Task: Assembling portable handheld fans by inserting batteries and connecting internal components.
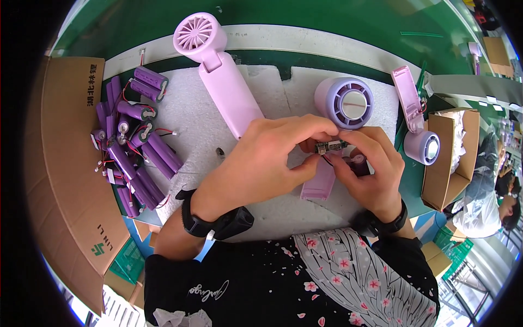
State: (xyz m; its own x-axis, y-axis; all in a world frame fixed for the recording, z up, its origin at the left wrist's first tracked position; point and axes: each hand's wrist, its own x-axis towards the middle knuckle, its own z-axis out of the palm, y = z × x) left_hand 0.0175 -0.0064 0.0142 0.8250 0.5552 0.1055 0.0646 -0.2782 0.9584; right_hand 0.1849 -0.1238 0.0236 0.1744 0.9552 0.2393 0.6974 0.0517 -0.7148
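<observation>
A small green circuit board [330, 147] is pinched between my two hands, over an opened purple handheld fan. That fan's round head [345, 103] points away from me, and its pink handle shell [317, 188] shows below my fingers. My left hand [278, 150] grips the board's left end with thumb and fingertips. On the other end, the fingers of my right hand [373, 166] close round the board. A dark purple battery [358, 163] shows partly beside my right fingers; the rest of it is hidden. Thin wires run below the board.
Purple battery packs [144, 152] with wire leads lie heaped at left beside a large cardboard box [71, 163]. A pink fan [231, 92] lies on the white foam mat [201, 147]. At right are another opened fan [420, 146] and a small cardboard box [444, 182]. Another person [485, 210] is at far right.
</observation>
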